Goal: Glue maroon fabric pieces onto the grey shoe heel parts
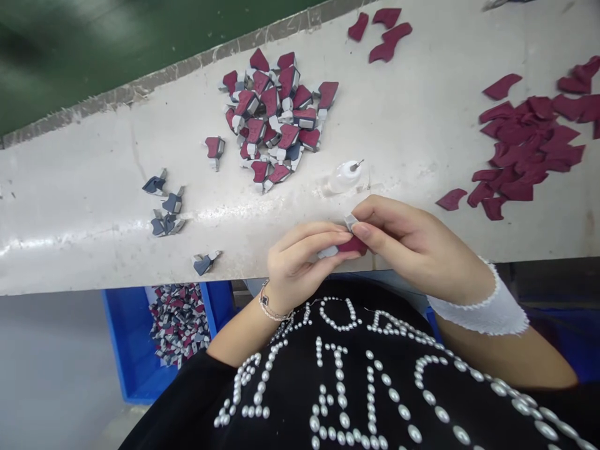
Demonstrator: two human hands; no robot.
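Held piece (352, 245) — partly covered by hands (302, 255); top-right object (495, 3) — cropped, unidentifiable.

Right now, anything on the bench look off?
Mostly wear: the far edge strip looks ragged, with frayed bits along it. One maroon-topped piece sits apart from the main pile, possibly just a stray. The held piece is partly covered; can't judge it.

Pile of padded pieces (270, 101) in the middle, pads (515, 153) to the right, bin (134, 369) below left
On the bench (79, 200), left of the pile, a single padded piece (214, 147); farther left, unpadded pieces (172, 203). To the pile's near right, a bottle (344, 177); nearer still, one piece (353, 244) in the hands (300, 259). Between pile and pads, at the far side, a few stray pads (389, 42). In the bin, more pieces (182, 322).
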